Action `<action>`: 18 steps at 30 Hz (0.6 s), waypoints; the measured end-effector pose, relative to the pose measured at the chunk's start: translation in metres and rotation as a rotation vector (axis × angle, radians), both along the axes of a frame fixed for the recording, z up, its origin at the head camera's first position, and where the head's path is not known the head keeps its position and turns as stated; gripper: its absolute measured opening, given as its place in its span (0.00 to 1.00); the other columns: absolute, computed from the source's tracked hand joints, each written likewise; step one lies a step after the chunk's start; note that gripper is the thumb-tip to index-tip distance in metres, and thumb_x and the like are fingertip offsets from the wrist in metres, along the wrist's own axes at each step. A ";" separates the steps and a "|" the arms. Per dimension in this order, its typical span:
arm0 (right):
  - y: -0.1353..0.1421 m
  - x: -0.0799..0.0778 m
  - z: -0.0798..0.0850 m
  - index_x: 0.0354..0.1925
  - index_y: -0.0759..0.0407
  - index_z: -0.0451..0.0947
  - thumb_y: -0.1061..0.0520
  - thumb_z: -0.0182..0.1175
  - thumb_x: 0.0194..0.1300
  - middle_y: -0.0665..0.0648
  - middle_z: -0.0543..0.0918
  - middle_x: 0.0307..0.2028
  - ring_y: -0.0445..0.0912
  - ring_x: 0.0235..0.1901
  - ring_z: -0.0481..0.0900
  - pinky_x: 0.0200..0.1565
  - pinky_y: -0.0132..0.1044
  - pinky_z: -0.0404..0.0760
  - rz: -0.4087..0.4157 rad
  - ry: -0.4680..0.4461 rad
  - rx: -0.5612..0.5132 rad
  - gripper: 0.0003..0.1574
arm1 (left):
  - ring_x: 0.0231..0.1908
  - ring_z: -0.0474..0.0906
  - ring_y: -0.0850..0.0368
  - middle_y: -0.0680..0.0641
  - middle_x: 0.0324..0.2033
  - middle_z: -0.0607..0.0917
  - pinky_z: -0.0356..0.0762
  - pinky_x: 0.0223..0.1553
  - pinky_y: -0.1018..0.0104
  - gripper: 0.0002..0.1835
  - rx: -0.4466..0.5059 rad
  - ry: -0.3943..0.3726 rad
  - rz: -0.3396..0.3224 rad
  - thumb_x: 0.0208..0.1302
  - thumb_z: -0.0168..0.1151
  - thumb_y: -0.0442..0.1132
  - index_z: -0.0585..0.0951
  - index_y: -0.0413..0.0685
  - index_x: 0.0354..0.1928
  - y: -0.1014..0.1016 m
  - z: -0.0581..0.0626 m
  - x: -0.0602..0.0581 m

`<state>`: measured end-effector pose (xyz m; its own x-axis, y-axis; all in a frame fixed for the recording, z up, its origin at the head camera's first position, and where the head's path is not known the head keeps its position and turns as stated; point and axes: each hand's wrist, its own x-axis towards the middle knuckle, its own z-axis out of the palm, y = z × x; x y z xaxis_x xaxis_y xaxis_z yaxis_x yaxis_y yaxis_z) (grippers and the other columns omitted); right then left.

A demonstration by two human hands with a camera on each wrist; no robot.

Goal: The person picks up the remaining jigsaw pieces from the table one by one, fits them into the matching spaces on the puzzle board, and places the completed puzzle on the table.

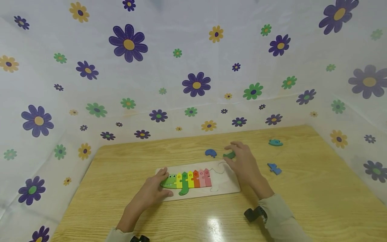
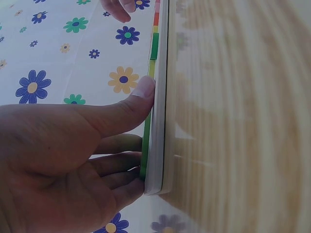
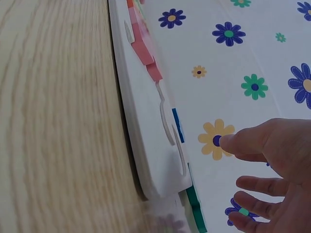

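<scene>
Green piece, head view: the small dark green, elongated wooden-looking piece (image 1: 229, 155) lies just beyond the far edge of the pale, flat rectangular board (image 1: 226, 186), its long axis running roughly left to right, tipped slightly away at its right end.
Right hand, head view: by far the nearer, the right hand (image 1: 244, 163) has thumb and forefinger apart on either side of that piece; contact is hard to judge from above.
Left hand, head view: the left hand (image 1: 151, 190) rests on the board's left end, thumb and fingers apart, beside the bright green crocodile-head piece (image 1: 169, 182).
Loose pieces, head view: a blue, rounded piece (image 1: 210, 153) lies left of the green one; a teal piece (image 1: 275, 143) and a blue, angular piece (image 1: 274, 168) lie to the right.
Board edge, left wrist view: the thumb touches it, fingers spread along the crocodile head.
Fingers, right wrist view: spread; the green piece shows past the board's end, with a visible gap between.
</scene>
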<state>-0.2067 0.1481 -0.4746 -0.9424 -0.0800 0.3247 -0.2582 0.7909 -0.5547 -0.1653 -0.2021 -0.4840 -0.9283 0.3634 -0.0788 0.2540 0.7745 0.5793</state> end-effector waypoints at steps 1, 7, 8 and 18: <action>0.001 -0.001 -0.001 0.55 0.61 0.83 0.56 0.71 0.66 0.67 0.75 0.65 0.65 0.66 0.70 0.62 0.62 0.77 -0.006 -0.008 -0.001 0.21 | 0.77 0.54 0.38 0.35 0.76 0.61 0.56 0.74 0.41 0.41 0.000 0.000 0.001 0.60 0.76 0.41 0.70 0.30 0.71 0.000 0.000 0.000; 0.008 -0.004 -0.007 0.56 0.62 0.83 0.58 0.70 0.67 0.69 0.74 0.67 0.68 0.67 0.68 0.63 0.65 0.74 -0.032 -0.046 -0.009 0.21 | 0.76 0.55 0.37 0.35 0.76 0.61 0.56 0.74 0.42 0.41 -0.012 0.003 0.001 0.59 0.76 0.41 0.70 0.30 0.70 0.001 0.000 0.000; 0.009 -0.004 -0.008 0.57 0.62 0.83 0.58 0.69 0.67 0.69 0.73 0.67 0.68 0.67 0.68 0.63 0.65 0.74 -0.035 -0.053 -0.012 0.21 | 0.76 0.55 0.37 0.34 0.76 0.61 0.57 0.74 0.42 0.41 -0.014 0.003 0.001 0.59 0.76 0.41 0.70 0.30 0.70 0.002 0.000 0.000; 0.015 -0.008 -0.013 0.61 0.63 0.80 0.56 0.67 0.68 0.70 0.71 0.67 0.69 0.65 0.68 0.62 0.66 0.74 -0.059 -0.111 -0.024 0.25 | 0.76 0.56 0.36 0.35 0.76 0.62 0.56 0.74 0.41 0.41 -0.015 0.018 -0.010 0.58 0.77 0.41 0.71 0.30 0.70 -0.001 0.002 -0.001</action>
